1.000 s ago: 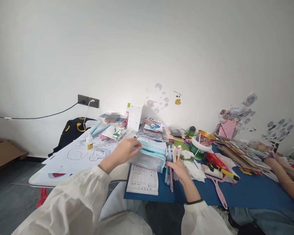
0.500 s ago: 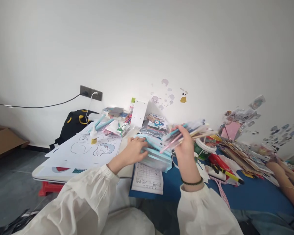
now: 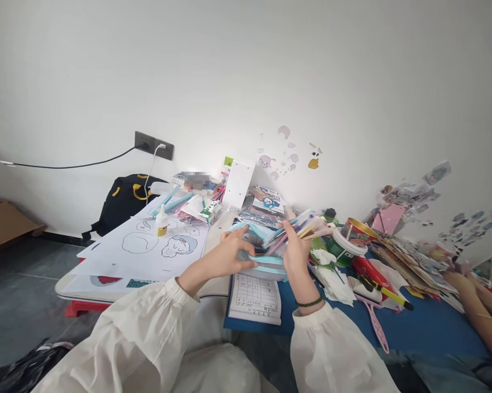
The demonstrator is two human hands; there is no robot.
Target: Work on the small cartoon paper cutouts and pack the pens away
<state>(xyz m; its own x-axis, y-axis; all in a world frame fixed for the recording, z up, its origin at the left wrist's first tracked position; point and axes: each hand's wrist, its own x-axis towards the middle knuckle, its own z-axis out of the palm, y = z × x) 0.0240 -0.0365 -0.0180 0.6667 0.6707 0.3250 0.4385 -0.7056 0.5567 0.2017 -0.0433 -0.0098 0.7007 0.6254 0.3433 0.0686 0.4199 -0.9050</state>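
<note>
A cardboard box sits on the floor at far left, near a black backpack with yellow trim that stands by the wall beneath a dark wall socket. Sheets of line drawings cover a white table, with a small glue bottle standing upright on them. The person's left hand, in a gathered white cuff, grasps a clear, light-blue-trimmed pencil pouch at its mouth, the thumb on the near rim and a finger toward the far one, parting the opening. The pouch lies at the center of the workspace, partly over the top of a written-on notepad at the table's near edge. On its right side, the right hand, a dark band at the wrist, is closed around a bundle of colored pens, their lower ends angled toward the pouch's mouth. Beyond it on the blue tabletop are crumpled white tissues, a white tub with a green label, a lint roller with a pink handle and a yellow-and-black tool. Layered cardboard and papers lead to another person's forearms at far right; what those hands hold is too blurred to tell.
</note>
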